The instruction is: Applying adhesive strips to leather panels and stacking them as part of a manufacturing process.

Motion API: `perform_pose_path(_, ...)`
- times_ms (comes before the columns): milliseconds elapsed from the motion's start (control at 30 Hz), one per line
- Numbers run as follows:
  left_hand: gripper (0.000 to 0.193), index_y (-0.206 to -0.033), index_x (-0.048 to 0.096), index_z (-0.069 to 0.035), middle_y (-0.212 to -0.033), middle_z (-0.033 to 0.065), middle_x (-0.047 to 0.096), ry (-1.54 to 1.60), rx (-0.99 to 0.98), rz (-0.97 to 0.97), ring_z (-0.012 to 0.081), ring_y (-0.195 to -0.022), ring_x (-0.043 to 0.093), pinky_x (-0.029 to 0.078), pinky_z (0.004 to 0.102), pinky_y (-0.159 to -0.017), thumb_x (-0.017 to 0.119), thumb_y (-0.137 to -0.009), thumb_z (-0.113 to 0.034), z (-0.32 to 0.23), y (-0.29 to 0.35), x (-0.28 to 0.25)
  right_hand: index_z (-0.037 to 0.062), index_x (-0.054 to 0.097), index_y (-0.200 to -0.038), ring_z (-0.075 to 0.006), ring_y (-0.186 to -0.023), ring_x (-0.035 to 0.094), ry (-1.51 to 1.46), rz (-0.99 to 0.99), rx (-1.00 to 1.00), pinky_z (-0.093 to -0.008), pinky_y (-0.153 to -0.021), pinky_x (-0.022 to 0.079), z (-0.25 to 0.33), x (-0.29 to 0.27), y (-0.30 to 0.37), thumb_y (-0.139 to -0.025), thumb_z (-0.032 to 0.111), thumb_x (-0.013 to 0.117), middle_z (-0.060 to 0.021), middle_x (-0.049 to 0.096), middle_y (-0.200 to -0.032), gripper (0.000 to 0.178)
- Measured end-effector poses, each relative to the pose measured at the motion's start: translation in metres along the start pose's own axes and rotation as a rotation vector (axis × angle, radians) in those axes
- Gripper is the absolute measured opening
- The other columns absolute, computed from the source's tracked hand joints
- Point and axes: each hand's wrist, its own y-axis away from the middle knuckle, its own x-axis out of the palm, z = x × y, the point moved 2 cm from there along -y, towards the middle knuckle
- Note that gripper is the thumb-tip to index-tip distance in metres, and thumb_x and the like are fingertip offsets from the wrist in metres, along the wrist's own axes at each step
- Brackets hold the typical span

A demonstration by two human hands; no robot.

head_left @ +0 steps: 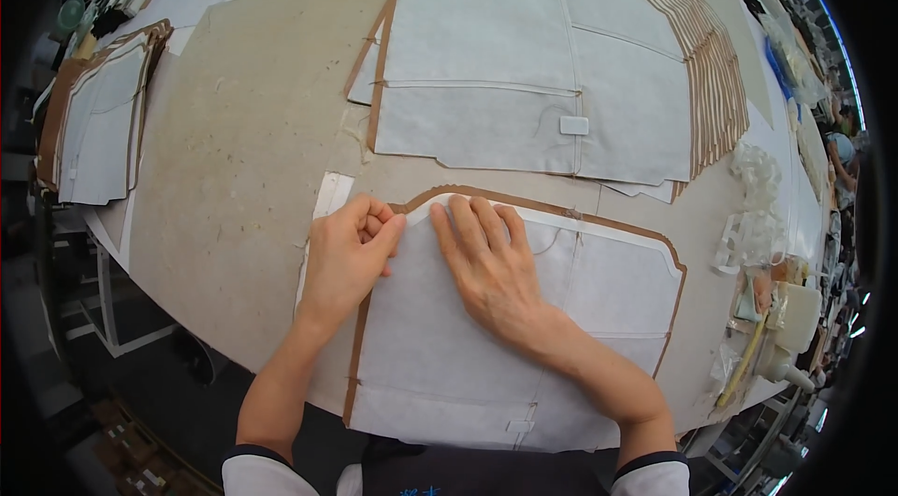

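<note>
A white fabric-like panel with brown edging lies flat in front of me, with stitched seams and a white strip along its curved far edge. My left hand is at the panel's far left corner, thumb and fingers pinched together; whatever is between them is hidden. Palm down, my right hand rests on the panel, its fingers stretched toward the far edge and lying on the white strip. A short white strip shows on the table just beyond my left hand.
Fanned across the far side of the table is a stack of similar brown-edged panels. Another pile stands at the left edge. Clear plastic wrap, a yellow-handled tool and a whitish container lie at right.
</note>
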Motion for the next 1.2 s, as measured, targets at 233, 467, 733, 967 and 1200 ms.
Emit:
perform_pose_path(233, 0.015, -0.085, 0.062, 0.0, -0.062, 0.0018, 0.061, 0.035, 0.008, 0.024, 0.0058, -0.048, 0.054, 0.041, 0.0204, -0.043, 0.068, -0.092, -0.012, 0.002, -0.005, 0.001, -0.0117, 0.061, -0.119, -0.0327, -0.115, 0.054, -0.084, -0.066, -0.138, -0.0473, -0.097, 0.044, 0.005, 0.005, -0.006, -0.077, 0.007, 0.062, -0.0209, 0.056, -0.122, 0.046)
perform_pose_path(467, 0.014, -0.085, 0.063, 0.0, -0.061, 0.0013, 0.061, 0.036, -0.009, 0.013, 0.0058, -0.047, 0.054, 0.04, 0.0206, -0.042, 0.068, -0.092, -0.011, 0.003, -0.004, -0.002, -0.011, 0.063, -0.118, -0.0321, -0.115, 0.054, -0.132, -0.081, -0.129, -0.0467, -0.098, 0.044, 0.01, 0.005, -0.008, -0.077, 0.008, 0.062, -0.0201, 0.057, -0.121, 0.045)
perform_pose_path(733, 0.011, -0.1, 0.063, 0.0, -0.086, 0.003, 0.067, -0.015, 0.102, -0.169, 0.007, -0.07, 0.064, 0.049, 0.021, -0.058, 0.065, -0.094, -0.009, 0.028, 0.05, -0.025, -0.0089, 0.06, -0.122, -0.0318, -0.118, 0.05, -0.085, 0.02, -0.121, -0.0463, -0.098, 0.041, 0.013, 0.001, -0.01, -0.081, 0.01, 0.058, -0.0192, 0.054, -0.126, 0.046)
perform_pose_path(967, 0.022, -0.115, 0.065, 0.002, -0.101, 0.0083, 0.07, 0.266, 0.037, -0.063, 0.0133, -0.094, 0.068, 0.052, 0.0275, -0.084, 0.063, -0.096, -0.008, 0.046, 0.089, -0.039, -0.0083, 0.059, -0.125, -0.0323, -0.117, 0.05, -0.035, 0.058, -0.12, -0.0459, -0.097, 0.041, 0.019, -0.004, -0.016, -0.08, 0.01, 0.059, -0.019, 0.053, -0.128, 0.049)
perform_pose_path(1200, 0.022, -0.115, 0.066, 0.002, -0.109, 0.0082, 0.069, 0.156, 0.102, -0.035, 0.0133, -0.096, 0.066, 0.052, 0.0267, -0.083, 0.061, -0.097, -0.009, 0.047, 0.082, -0.033, -0.0025, 0.062, -0.109, -0.0274, -0.106, 0.055, -0.127, -0.131, -0.036, -0.041, -0.089, 0.044, 0.016, 0.016, -0.02, -0.078, 0.004, 0.06, -0.0123, 0.059, -0.115, 0.032)
